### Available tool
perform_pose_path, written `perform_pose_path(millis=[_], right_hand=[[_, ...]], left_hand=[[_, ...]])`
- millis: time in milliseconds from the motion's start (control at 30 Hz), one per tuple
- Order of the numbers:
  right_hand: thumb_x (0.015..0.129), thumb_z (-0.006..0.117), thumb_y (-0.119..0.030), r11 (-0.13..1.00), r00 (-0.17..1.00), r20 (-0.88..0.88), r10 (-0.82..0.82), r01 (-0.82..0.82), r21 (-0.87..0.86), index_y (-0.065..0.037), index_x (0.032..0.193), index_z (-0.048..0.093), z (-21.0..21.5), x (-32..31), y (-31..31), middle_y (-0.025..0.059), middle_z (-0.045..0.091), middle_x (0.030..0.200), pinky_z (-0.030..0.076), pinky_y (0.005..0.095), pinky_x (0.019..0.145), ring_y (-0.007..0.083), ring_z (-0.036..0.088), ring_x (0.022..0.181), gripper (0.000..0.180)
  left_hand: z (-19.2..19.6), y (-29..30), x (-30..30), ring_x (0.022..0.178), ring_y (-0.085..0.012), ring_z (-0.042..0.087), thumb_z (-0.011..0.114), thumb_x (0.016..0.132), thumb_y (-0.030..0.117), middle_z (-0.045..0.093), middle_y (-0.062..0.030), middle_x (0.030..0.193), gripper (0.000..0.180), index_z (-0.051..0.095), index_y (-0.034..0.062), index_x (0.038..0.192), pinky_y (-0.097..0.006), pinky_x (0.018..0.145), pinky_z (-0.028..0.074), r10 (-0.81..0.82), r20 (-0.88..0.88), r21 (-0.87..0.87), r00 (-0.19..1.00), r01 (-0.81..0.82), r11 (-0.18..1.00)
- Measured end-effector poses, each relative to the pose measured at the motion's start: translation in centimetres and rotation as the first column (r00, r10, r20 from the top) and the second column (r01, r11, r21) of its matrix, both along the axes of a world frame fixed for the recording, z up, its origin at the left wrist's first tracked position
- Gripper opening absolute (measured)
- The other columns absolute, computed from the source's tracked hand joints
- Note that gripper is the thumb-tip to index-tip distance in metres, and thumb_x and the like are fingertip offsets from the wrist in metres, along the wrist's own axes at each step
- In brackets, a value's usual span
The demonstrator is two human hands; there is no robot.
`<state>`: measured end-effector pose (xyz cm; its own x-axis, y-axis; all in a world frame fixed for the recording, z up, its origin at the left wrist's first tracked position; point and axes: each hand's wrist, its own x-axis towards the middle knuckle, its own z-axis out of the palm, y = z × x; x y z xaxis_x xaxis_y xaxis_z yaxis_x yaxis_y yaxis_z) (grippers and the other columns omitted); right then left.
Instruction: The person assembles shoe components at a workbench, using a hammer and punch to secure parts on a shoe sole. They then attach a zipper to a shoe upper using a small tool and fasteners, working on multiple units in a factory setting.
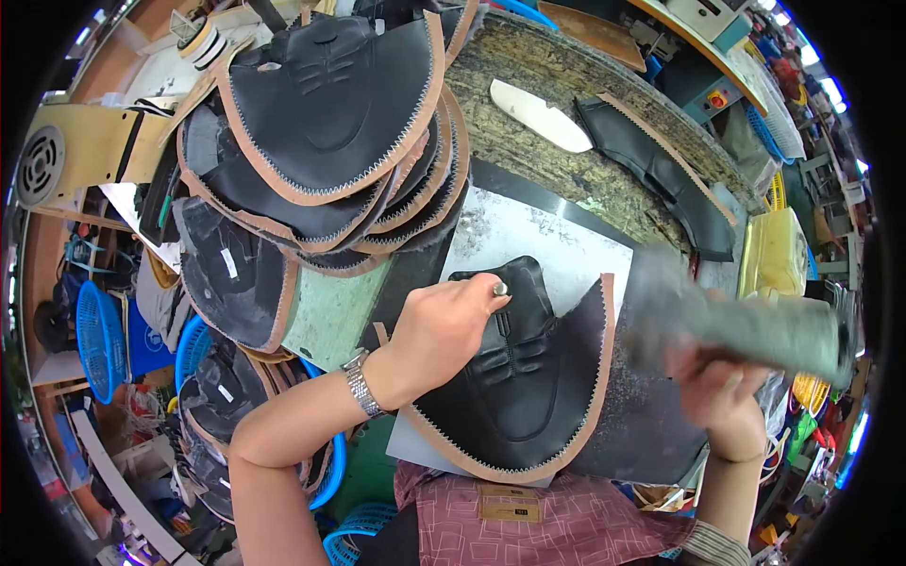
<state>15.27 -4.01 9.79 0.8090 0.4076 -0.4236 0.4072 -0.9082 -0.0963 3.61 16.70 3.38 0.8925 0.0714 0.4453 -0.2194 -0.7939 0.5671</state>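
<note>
From the head view, I see the left hand (448, 321) closed round a metal rod (500, 290) above the black leather piece (533, 406), which lies on a pale board (566, 241). The right hand (722, 382) grips a blurred mallet (769, 332). Seemingly punching; striking calls for a steady rod.

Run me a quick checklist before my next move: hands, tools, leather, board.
1. Black leather piece lying on the pale board: ok.
2. Left hand gripping the metal rod: ok.
3. Rod's upper end showing beyond the fist: ok.
4. Rod's lower tip touching the leather: cannot tell, hidden by the hand.
5. Right hand holding the grey-green tool: ok.
6. Tool's aim: cannot tell, motion blur.
</note>
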Motion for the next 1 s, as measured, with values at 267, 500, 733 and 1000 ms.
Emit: perform_pose_path(millis=[267, 500, 733, 1000], right_hand=[[0.085, 0.060, -0.017, 0.754, 0.923, 0.047, 0.381, -0.339, 0.562, 0.003, 0.095, 0.055, -0.7, -1.0, -2.5, 0.0200, 0.060, 0.069, 0.048, 0.0430, 0.055, 0.0378, 0.060, 0.063, 0.023], [0.085, 0.059, -0.016, 0.816, 0.932, -0.029, 0.361, -0.300, 0.494, 0.001, 0.099, 0.055, -0.3, -1.0, -2.7, 0.0186, 0.060, 0.070, 0.048, 0.0436, 0.060, 0.0381, 0.060, 0.067, 0.023], [0.085, 0.057, -0.015, 0.744, 0.881, -0.006, 0.474, -0.397, 0.537, -0.003, 0.099, 0.062, 3.9, -0.9, -1.3, 0.0130, 0.064, 0.076, 0.050, 0.0378, 0.061, 0.0290, 0.063, 0.067, 0.020], [0.086, 0.058, -0.018, 0.753, 0.939, 0.026, 0.343, -0.291, 0.590, -0.004, 0.096, 0.063, -1.6, -1.3, -3.3, 0.0163, 0.058, 0.066, 0.048, 0.0429, 0.054, 0.0352, 0.060, 0.059, 0.018]], left_hand=[[0.7, 0.1, 1.2, 0.068, -0.0156, 0.066, 0.057, 0.090, 0.012, 0.066, -0.0110, 0.073, 0.015, 0.053, -0.0021, 0.087, -0.025, 0.058, 0.051, 0.001, -0.408, -0.693, 0.913, -0.311, 0.650], [0.2, 0.0, 1.1, 0.064, -0.0139, 0.063, 0.060, 0.088, 0.012, 0.065, -0.0097, 0.073, 0.014, 0.057, -0.0011, 0.087, -0.025, 0.059, 0.050, -0.019, -0.359, -0.586, 0.933, -0.209, 0.783], [-1.4, -0.2, 0.0, 0.058, -0.0240, 0.061, 0.064, 0.081, 0.008, 0.057, -0.0105, 0.064, 0.013, 0.054, 0.0024, 0.087, -0.032, 0.052, 0.047, -0.049, -0.004, -0.087, 0.999, 0.048, 0.995], [0.9, -0.1, 2.7, 0.069, -0.0122, 0.064, 0.051, 0.094, 0.012, 0.065, -0.0071, 0.072, 0.017, 0.053, -0.0025, 0.085, -0.025, 0.061, 0.052, -0.059, -0.403, -0.737, 0.913, -0.286, 0.613]])
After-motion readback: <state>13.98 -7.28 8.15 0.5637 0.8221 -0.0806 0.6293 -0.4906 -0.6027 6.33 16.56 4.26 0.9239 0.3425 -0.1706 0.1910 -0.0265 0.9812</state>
